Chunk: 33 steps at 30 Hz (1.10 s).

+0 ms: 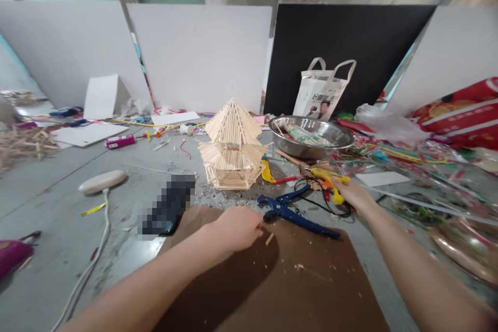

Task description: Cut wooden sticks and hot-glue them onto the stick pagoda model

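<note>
My left hand [237,228] is curled over the brown board [280,280], its fingers pinched together just left of a small wooden stick piece [269,239]; what they hold, if anything, is hidden. My right hand [352,193] reaches forward to the yellow glue gun [329,179] and grips it. Blue-handled cutters [293,211] lie at the board's far edge between my hands. A stick-built pavilion model [232,145] stands upright beyond them.
A steel bowl [311,137] with sticks sits right of the model. A white tote bag [322,93] leans on a black panel. A phone [168,206], a white power strip [101,181] with cable, and colourful straws [408,158] lie around.
</note>
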### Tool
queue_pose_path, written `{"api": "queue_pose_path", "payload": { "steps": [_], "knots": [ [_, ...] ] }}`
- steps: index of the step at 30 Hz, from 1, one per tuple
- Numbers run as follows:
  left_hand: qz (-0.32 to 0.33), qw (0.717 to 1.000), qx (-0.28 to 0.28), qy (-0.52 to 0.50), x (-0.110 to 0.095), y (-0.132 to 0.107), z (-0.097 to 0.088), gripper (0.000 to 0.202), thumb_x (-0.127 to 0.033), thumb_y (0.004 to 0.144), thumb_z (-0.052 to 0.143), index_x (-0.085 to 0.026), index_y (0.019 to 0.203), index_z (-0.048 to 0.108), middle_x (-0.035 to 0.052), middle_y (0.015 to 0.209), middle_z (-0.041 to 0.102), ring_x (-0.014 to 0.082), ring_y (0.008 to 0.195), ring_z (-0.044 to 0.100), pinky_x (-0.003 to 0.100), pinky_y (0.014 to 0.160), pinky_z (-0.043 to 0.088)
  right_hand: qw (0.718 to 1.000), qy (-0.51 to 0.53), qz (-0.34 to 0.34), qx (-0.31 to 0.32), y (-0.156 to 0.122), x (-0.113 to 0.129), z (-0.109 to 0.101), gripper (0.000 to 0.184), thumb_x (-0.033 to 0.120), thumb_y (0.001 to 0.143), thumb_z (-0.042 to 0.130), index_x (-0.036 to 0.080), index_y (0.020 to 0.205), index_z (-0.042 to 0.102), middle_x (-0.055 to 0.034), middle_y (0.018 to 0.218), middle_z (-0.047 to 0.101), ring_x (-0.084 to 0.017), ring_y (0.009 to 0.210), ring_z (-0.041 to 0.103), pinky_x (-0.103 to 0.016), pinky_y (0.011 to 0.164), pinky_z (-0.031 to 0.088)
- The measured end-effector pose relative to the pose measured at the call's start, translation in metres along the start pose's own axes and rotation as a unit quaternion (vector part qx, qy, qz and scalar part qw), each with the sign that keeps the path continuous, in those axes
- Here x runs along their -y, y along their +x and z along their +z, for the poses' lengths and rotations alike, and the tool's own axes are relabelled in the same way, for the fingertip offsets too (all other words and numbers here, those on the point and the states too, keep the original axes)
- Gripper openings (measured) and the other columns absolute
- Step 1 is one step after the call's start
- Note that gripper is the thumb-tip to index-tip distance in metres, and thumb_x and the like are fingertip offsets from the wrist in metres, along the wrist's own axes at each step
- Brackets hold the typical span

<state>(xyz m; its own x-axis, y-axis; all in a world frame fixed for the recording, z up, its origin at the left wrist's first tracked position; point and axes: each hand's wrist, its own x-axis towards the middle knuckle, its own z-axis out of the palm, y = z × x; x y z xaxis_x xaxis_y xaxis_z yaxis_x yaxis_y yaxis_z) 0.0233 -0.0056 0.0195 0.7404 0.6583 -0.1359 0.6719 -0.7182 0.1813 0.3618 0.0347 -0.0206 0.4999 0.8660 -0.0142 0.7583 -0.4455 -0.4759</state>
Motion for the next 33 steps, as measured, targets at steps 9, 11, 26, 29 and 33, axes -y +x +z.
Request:
{"api": "queue_pose_path", "payload": {
  "steps": [9, 11, 26, 29, 33],
  "knots": [
    [0.003, 1.0, 0.022, 0.004, -0.012, 0.018, 0.03, 0.032, -0.044, 0.073, 0.043, -0.019, 0.085, 0.059, 0.0096, 0.081, 0.063, 0.0244, 0.077, 0.06, 0.034, 0.062, 0.046, 0.983, -0.167, 0.069, 0.011, -0.019, 0.019, -0.019, 0.06, 0.06, 0.072, 0.029, 0.013, 0.089, 0.062, -0.0219, 0.101, 0.058, -0.036, 0.09, 0.054, -0.043, 0.065, 0.041],
    [0.016, 1.0, 0.022, -0.002, -0.007, 0.02, 0.032, 0.028, -0.039, 0.075, 0.042, -0.018, 0.085, 0.059, 0.0099, 0.081, 0.063, 0.0231, 0.076, 0.06, 0.032, 0.063, 0.046, 0.978, -0.205, 0.049, 0.008, -0.025, 0.021, -0.025, 0.056, 0.057, 0.073, 0.027, 0.017, 0.091, 0.061, -0.0187, 0.1, 0.06, -0.034, 0.089, 0.055, -0.04, 0.063, 0.041],
    [-0.003, 0.992, -0.008, -0.129, 0.038, 0.01, -0.028, 0.021, -0.022, 0.073, 0.04, -0.018, 0.079, 0.059, 0.0027, 0.081, 0.064, 0.0126, 0.071, 0.055, 0.023, 0.063, 0.04, 0.887, -0.359, -0.26, 0.134, -0.074, 0.031, -0.015, 0.018, 0.015, 0.069, 0.041, 0.023, 0.071, 0.057, -0.0043, 0.078, 0.064, -0.021, 0.072, 0.057, -0.025, 0.05, 0.026],
    [0.001, 0.987, -0.013, -0.16, 0.041, 0.008, -0.046, 0.022, -0.024, 0.073, 0.039, -0.017, 0.078, 0.059, 0.0018, 0.077, 0.063, 0.0107, 0.066, 0.054, 0.02, 0.059, 0.038, 0.872, -0.376, -0.291, 0.121, -0.072, 0.029, -0.014, 0.023, 0.011, 0.069, 0.038, 0.022, 0.072, 0.057, -0.0044, 0.077, 0.064, -0.02, 0.071, 0.058, -0.025, 0.05, 0.027],
    [0.005, 0.992, -0.018, -0.128, 0.035, 0.007, -0.043, 0.024, -0.027, 0.076, 0.038, -0.018, 0.081, 0.059, 0.0031, 0.083, 0.063, 0.0123, 0.072, 0.054, 0.022, 0.062, 0.039, 0.853, -0.405, -0.31, 0.113, -0.071, 0.031, -0.014, 0.026, 0.007, 0.07, 0.036, 0.018, 0.072, 0.06, -0.0093, 0.076, 0.063, -0.022, 0.071, 0.059, -0.027, 0.052, 0.032]
  ]
}}
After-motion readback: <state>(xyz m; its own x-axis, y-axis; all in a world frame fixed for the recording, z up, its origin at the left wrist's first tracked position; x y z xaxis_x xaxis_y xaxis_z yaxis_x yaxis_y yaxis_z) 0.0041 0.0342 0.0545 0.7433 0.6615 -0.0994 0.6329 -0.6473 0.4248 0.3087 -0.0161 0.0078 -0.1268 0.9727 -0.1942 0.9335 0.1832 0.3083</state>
